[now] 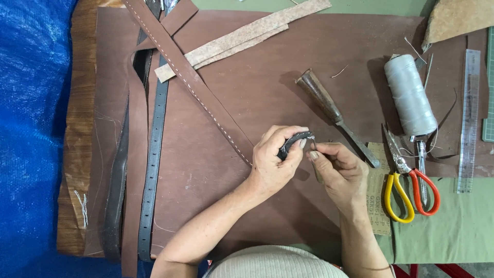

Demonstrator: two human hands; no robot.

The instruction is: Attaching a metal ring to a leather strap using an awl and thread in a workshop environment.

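Left hand [271, 163] curled around a small dark curved leather piece [294, 142], thumb and fingers pinching it, held just above the brown sheet [257, 92]. Right hand [337, 172] fingers pressed together at the right end of that piece, pinching something thin there; too small to tell what it is. Both hands touch at the piece, over the lower middle of the sheet. Stitched brown strap [190, 77] runs diagonally across the sheet from its top-left edge down to the left hand, the lower end disappearing behind it. Wooden-handled chisel [329, 110] lies on the sheet just up-right of the hands, blade pointing toward the sheet's lower right. Grey thread spool [410, 95] lies on the sheet's right part, beyond the chisel. Snips [404, 177] with one yellow and one orange loop sit at the sheet's lower-right edge, below the spool, partly on green cloth [458, 226]. Clear ruler [469, 121] lies along the sheet's right edge. Dark punched belt [153, 159] lies lengthwise on the sheet's left part. Pale mottled strips [242, 36] rest across the sheet's top, crossing under the strap. Blue tarp [31, 128] is well left of the sheet.
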